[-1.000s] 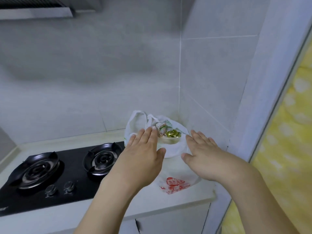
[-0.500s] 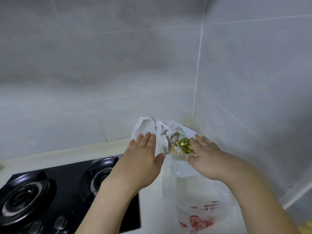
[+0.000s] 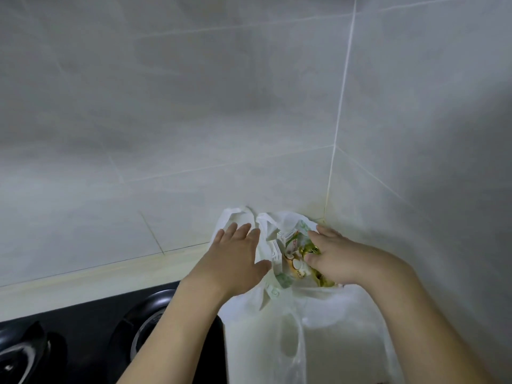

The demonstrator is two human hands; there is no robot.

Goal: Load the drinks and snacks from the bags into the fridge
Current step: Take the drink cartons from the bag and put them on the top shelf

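— What are the hands doing?
— The left hand (image 3: 235,256) lies flat, fingers straight, on the white bag's (image 3: 318,333) left rim. The right hand (image 3: 335,259) reaches into its mouth, thumb touching the snack packets (image 3: 297,254); whether it grips any, I cannot tell.
— And the bag?
— Lower centre, in the tiled corner, beside the black hob (image 3: 83,336) at lower left.

Your bag (image 3: 318,342) sat jammed into the corner, tiled walls (image 3: 415,134) close behind it and to its right. Its mouth gaped upward between your left hand (image 3: 235,259) and right hand (image 3: 335,259), with packets (image 3: 296,261) crowding the opening. The hob (image 3: 91,336) stood just beside it on the left; above, all was free.
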